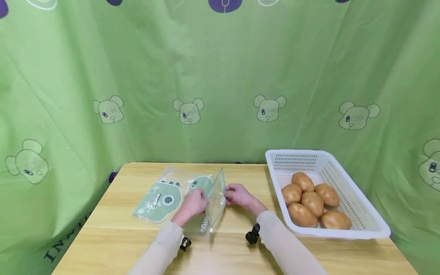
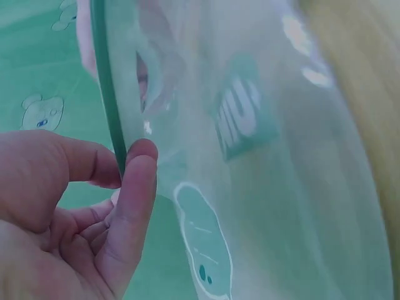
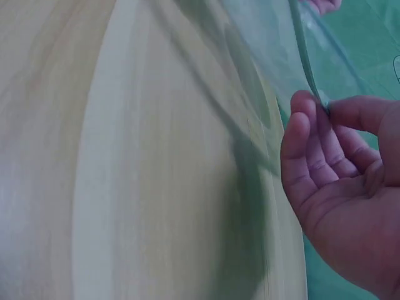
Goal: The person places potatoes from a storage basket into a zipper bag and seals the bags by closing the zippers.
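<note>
A clear zip bag [image 1: 215, 204] with green prints stands raised over the middle of the table, its green-edged mouth spread apart between both hands. My left hand [image 1: 195, 203] pinches one rim of it between thumb and index finger; in the left wrist view the bag's film [image 2: 281, 200] bulges beside the thumb. On the opposite rim, my right hand [image 1: 239, 196] pinches the green strip [image 3: 304, 56] with thumb and fingertips. Another clear bag [image 1: 156, 202] with a green one-eyed print lies flat on the table left of the hands.
A white plastic basket [image 1: 361, 194] at the right holds several potatoes [image 1: 312, 203]. The wooden table [image 1: 113, 229] ends at a green curtain [image 1: 220, 76] with bear prints behind it. Each wrist carries a small black camera [image 1: 253, 234].
</note>
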`<action>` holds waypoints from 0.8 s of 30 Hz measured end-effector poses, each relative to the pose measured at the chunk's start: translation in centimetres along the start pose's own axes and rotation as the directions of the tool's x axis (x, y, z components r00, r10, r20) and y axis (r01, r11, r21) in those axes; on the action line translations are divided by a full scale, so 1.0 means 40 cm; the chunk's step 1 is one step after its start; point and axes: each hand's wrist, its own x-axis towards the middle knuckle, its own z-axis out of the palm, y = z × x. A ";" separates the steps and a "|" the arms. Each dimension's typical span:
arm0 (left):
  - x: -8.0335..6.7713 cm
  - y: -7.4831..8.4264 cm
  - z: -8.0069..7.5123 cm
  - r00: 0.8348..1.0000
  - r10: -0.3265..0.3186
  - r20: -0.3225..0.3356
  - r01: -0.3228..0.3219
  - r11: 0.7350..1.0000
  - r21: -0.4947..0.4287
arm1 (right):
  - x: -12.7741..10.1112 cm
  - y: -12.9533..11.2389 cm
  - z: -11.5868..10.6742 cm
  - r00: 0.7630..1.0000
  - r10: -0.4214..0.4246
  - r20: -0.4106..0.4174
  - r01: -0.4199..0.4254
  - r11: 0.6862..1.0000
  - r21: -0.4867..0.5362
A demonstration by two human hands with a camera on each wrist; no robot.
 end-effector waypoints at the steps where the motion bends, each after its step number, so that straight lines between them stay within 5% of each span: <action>1: 0.000 -0.003 -0.004 1.000 -0.010 -0.004 0.010 1.000 -0.004 | -0.001 0.000 0.000 1.000 0.006 -0.015 -0.007 1.000 -0.007; 11: 0.008 -0.008 -0.047 0.996 0.030 -0.087 -0.039 0.994 -0.105 | -0.005 -0.012 -0.004 0.992 0.029 -0.122 -0.023 0.998 0.050; 24: 0.021 0.000 -0.050 0.994 -0.037 -0.100 0.012 0.970 -0.242 | -0.015 -0.041 -0.020 0.975 -0.051 -0.217 0.083 0.986 0.142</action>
